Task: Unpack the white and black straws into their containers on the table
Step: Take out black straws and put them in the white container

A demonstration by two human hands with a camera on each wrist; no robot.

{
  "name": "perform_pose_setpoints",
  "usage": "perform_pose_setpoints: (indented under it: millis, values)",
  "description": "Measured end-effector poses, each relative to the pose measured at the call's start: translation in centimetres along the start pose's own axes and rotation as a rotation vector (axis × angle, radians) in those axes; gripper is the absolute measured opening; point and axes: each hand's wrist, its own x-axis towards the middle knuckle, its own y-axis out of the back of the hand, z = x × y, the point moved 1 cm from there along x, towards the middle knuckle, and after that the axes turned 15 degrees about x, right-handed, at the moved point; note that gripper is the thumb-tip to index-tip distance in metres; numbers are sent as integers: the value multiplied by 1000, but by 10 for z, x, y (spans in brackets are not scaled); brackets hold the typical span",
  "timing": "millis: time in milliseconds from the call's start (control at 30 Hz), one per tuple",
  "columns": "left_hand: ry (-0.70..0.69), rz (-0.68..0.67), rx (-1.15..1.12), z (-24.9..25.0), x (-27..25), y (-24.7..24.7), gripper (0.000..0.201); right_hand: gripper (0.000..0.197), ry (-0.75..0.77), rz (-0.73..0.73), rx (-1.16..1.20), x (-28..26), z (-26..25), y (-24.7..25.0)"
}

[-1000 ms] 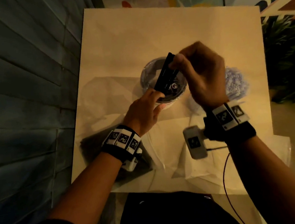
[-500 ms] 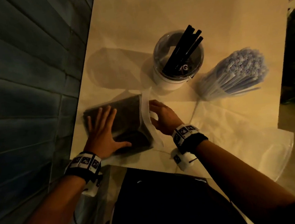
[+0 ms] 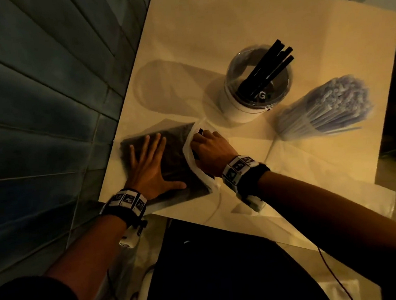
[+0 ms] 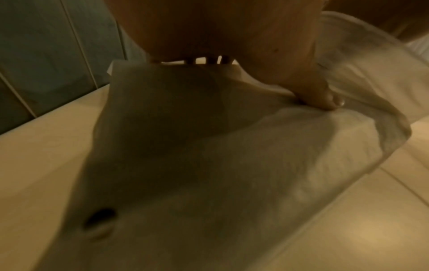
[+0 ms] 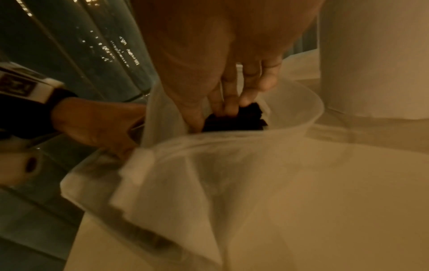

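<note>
Head view: left hand (image 3: 149,165) lies flat, fingers spread and straight, pressing on the bag of black straws (image 3: 174,159) at the near-left corner of the table (image 3: 205,24); same placement as half a second ago. Right hand (image 3: 210,148) has gone from the bag's open mouth to inside it; half a second ago its fingers only rested at the plastic edge. A second ago both hands were up at the clear cup (image 3: 257,89), setting black straws in it.

Right wrist view: fingers (image 5: 230,95) are curled round the ends of a bunch of black straws (image 5: 234,119) inside the plastic mouth, thumb below, grasping them. Left hand (image 5: 97,124) shows at left, holding the bag down.

Left wrist view: thumb (image 4: 322,95) presses into the plastic; the other fingers are hidden behind the palm.

Clear cup stands at table centre, far of the bag, with several black straws (image 3: 267,68) leaning right in it. The white straws (image 3: 327,109) fill their container on the right, just beside the cup. Neither has moved.
</note>
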Motion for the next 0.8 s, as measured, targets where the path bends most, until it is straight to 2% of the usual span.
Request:
perform_pose_setpoints:
  millis: [267,433,533,667,800]
  values:
    - [5,-14,23,0,0,-2,143,37,-37,-93,-122,3,-11,2]
    - [5,-5,18,0,0,-3,140,42,-43,-147,-157,-14,19,0]
    - [-2,-18,10,-1,0,-3,139,42,-66,-99,-128,-27,38,10]
    - [-3,-27,18,-2,2,-5,141,58,3,-89,6,-21,18,11]
    - [3,-32,35,-2,3,-5,143,47,-36,-150,-23,-5,-4,4]
